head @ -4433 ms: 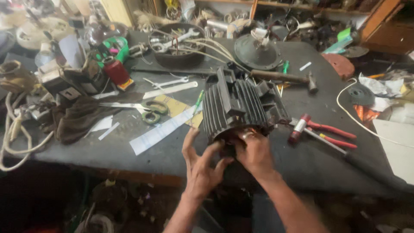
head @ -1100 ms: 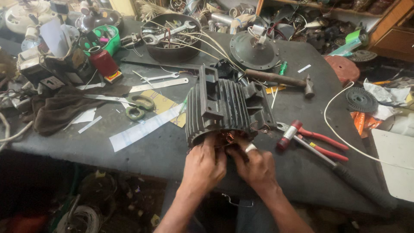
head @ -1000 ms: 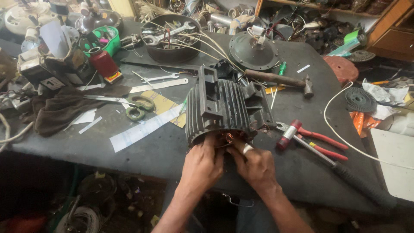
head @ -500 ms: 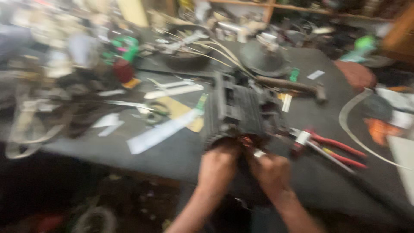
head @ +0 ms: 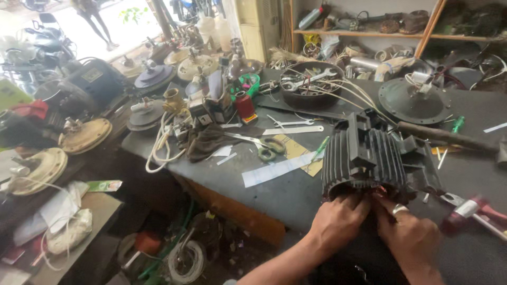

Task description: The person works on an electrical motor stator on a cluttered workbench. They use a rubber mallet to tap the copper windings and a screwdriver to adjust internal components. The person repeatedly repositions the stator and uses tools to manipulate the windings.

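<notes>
1. At the bench's near edge, 5 o'clock of frame: left hand (head: 338, 224) and right hand (head: 409, 237) side by side, fingertips pushed into the open near end of the finned motor housing (head: 372, 158). Fingers bent and pinching at something inside; what they grip is hidden, cannot tell.
2. Right hand wears a ring (head: 400, 209).
3. Housing sits on the dark workbench (head: 285, 198), black, ribbed, open end toward the person, at 3 o'clock of centre.
4. Red-handled pliers (head: 472, 208) just beside the right hand, 3 o'clock, blurred.
5. Green screwdriver (head: 319, 148) and white paper strip (head: 280, 169) at 9 o'clock of the housing.
6. Scissors (head: 266, 148) further left.
7. Round dark end cover (head: 412, 100) behind the housing, 12 o'clock.
8. Black bowl of spanners (head: 309, 87) far back.
</notes>
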